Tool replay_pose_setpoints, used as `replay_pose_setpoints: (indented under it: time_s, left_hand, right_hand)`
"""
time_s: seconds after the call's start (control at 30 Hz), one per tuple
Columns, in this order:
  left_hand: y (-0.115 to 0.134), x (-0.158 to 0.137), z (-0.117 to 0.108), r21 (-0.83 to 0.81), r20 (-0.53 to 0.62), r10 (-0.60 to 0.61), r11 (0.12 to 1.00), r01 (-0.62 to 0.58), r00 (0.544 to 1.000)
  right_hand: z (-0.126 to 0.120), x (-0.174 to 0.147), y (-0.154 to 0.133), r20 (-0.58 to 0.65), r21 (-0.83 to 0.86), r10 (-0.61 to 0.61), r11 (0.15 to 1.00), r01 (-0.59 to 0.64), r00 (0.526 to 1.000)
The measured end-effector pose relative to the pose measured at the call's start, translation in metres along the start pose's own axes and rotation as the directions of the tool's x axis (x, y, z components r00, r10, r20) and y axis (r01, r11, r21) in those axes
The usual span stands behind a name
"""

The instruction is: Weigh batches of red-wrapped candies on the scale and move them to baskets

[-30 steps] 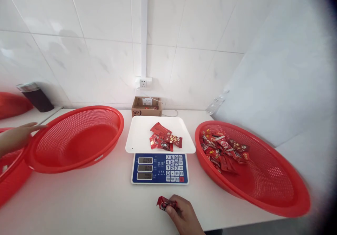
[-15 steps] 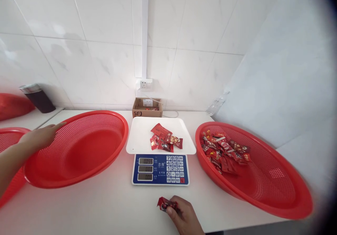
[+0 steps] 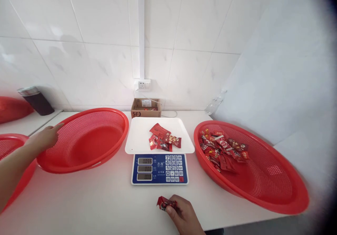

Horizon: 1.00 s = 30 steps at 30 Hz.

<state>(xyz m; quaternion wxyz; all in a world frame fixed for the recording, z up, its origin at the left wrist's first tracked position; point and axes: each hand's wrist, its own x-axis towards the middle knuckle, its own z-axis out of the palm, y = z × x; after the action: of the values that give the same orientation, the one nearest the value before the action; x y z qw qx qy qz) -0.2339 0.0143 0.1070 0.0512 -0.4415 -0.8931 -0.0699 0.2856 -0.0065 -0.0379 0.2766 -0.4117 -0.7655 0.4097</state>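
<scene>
My left hand (image 3: 47,136) is closed on the left rim of a red perforated basket (image 3: 92,166), which has nothing in it and tilts on the table. Low in the middle, my right hand (image 3: 184,212) pinches a red snack packet (image 3: 165,204) between thumb and fingers. Just beyond it stands a digital scale (image 3: 160,170) with a blue keypad; its top display seems to read 0.055. On the scale's white tray (image 3: 137,136) lie several red snack packets (image 3: 164,136) in a small heap.
At the right, another red basket (image 3: 276,189) holds a pile of red packets (image 3: 223,150). A cardboard box (image 3: 146,113) stands behind the scale under a wall socket (image 3: 144,85). A clear bottle (image 3: 214,105) leans in the corner; a dark flask (image 3: 39,101) and a third red basket (image 3: 15,178) are leftward.
The near side of the left basket has risen, with my left hand still at its rim. My right hand keeps hold of the packet in the same place. The camera view has shifted slightly.
</scene>
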Motion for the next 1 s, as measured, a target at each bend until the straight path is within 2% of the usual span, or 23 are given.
replay_pose_setpoints:
  time_s: [0.07,0.13,0.2,0.23,0.27,0.33,0.4,0.47,0.53,0.57,0.7,0.83,1.0]
  left_hand:
    - [0.012,-0.002,-0.004,0.04,0.028,0.023,0.999,-0.024,0.999]
    - [0.038,-0.011,-0.01,0.019,-0.017,0.12,0.993,-0.12,0.993]
    - [0.078,-0.028,-0.015,-0.095,-0.064,0.295,0.949,-0.3,0.953]
    - [0.101,-0.039,-0.017,-0.181,-0.09,0.326,0.924,-0.337,0.941]
    - [0.125,-0.051,-0.018,-0.256,-0.069,0.386,0.884,-0.39,0.92]
    - [0.172,-0.076,-0.015,-0.311,-0.038,0.474,0.831,-0.462,0.88]
    - [0.214,-0.098,-0.009,-0.358,-0.001,0.582,0.759,-0.544,0.813]
    - [0.246,-0.113,0.0,-0.405,0.027,0.744,0.618,-0.673,0.667]
    - [0.27,-0.12,0.008,-0.404,0.062,0.803,0.563,-0.721,0.592]
    - [0.278,-0.121,0.011,-0.395,0.076,0.808,0.562,-0.726,0.584]
    - [0.295,-0.114,0.017,-0.366,0.102,0.786,0.6,-0.712,0.61]
    - [0.297,-0.106,0.02,-0.351,0.095,0.768,0.621,-0.701,0.633]
    - [0.29,-0.106,0.019,-0.345,0.052,0.717,0.666,-0.661,0.695]
  right_hand:
    - [0.0,0.0,0.0,-0.002,-0.002,-0.003,1.0,0.003,1.0]
    - [0.0,0.001,-0.002,0.001,0.0,-0.001,1.0,0.001,1.0]
    - [-0.001,0.002,-0.004,0.006,0.009,0.008,1.0,-0.008,1.0]
    - [-0.001,0.002,-0.005,0.008,0.014,0.011,1.0,-0.011,1.0]
    - [-0.001,0.002,-0.005,0.008,0.018,0.013,1.0,-0.013,1.0]
    - [-0.001,0.002,-0.005,0.001,0.02,0.015,1.0,-0.015,1.0]
    - [-0.001,0.002,-0.005,-0.007,0.017,0.018,1.0,-0.018,1.0]
    - [0.0,0.001,-0.003,-0.013,0.012,0.012,1.0,-0.012,1.0]
    - [0.001,0.001,-0.002,-0.022,0.002,-0.003,1.0,0.003,1.0]
    - [0.001,0.0,-0.001,-0.027,-0.003,-0.011,1.0,0.011,1.0]
    - [0.002,0.0,0.001,-0.032,-0.012,-0.022,1.0,0.022,0.999]
    - [0.002,0.0,0.0,-0.03,-0.004,-0.027,1.0,0.027,0.999]
    - [0.001,0.001,-0.001,-0.014,0.009,-0.027,1.0,0.027,1.0]
